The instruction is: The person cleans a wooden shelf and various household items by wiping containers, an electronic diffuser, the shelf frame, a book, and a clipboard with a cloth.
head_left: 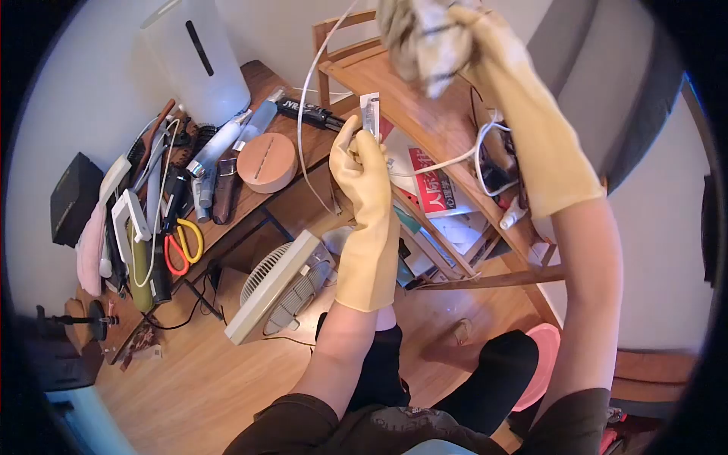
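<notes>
Cream rubber gloves cover both of my hands. My left hand (361,171) is raised near the middle, its fingers closed around a slim, white-edged packet (369,112) that stands up from the grip. What the packet contains is too small to make out. Higher up at the right, my right hand (489,45) grips a crumpled pale cloth (426,49) with dark stripes, slightly blurred. The cloth is over the top board of a wooden shelf (360,68). A white cable (305,114) hangs just left of my left hand.
A wooden desk (262,80) on the left carries a round box (267,163), orange-and-yellow scissors (183,246), brushes and a tall white container (199,64). Below stands a fan (280,284). A red-and-white book (434,182) lies on the lower shelf. A pink stool (542,364) is by my leg.
</notes>
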A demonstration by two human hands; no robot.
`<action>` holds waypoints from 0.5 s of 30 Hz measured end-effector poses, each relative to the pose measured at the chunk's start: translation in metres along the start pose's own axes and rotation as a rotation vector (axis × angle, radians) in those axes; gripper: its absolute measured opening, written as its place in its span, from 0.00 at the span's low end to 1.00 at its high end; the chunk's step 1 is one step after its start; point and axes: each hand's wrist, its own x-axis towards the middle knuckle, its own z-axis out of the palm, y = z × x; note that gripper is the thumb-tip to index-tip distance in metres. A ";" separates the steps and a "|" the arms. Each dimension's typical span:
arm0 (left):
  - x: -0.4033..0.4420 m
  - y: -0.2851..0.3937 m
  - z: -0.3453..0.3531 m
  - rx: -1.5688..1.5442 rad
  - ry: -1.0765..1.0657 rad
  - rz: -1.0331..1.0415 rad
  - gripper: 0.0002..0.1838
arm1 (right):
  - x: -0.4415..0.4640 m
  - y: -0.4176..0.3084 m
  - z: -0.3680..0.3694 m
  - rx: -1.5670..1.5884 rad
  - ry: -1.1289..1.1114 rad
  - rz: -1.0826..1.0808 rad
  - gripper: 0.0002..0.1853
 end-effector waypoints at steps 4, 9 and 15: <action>-0.004 -0.009 0.003 -0.048 -0.003 0.012 0.20 | -0.051 -0.109 0.017 0.479 0.241 0.103 0.22; -0.005 -0.016 0.004 0.064 -0.047 0.181 0.18 | -0.123 -0.185 -0.071 0.381 0.194 0.045 0.20; -0.006 -0.016 0.009 0.189 -0.021 0.371 0.16 | -0.258 -0.185 -0.069 -1.391 0.345 -0.769 0.15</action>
